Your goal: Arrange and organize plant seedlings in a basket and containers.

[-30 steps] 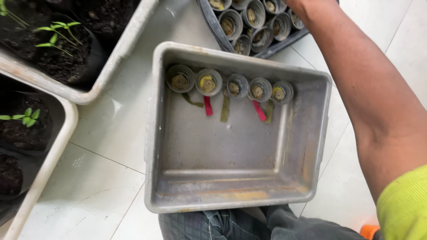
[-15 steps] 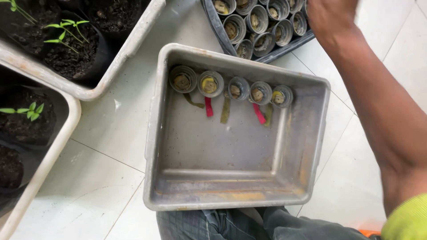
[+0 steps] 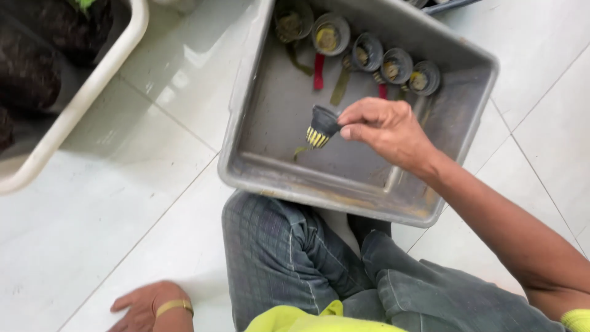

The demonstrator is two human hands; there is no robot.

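Beneath the right hand [image 3: 387, 129], grasping a small black slotted net pot [image 3: 321, 126], lies a grey plastic tray [image 3: 270, 117]; placing underway, lowering beside the row next.

grey tub [image 3: 258, 117], black net pot [image 3: 322, 125] with yellow-slotted base, white floor tiles [image 3: 123, 209], checked grey trousers [image 3: 276, 252]

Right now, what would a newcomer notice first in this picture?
The right hand holds a small black cup over the grey tub. Five similar cups line the tub's far wall. The left hand rests flat on the white floor.
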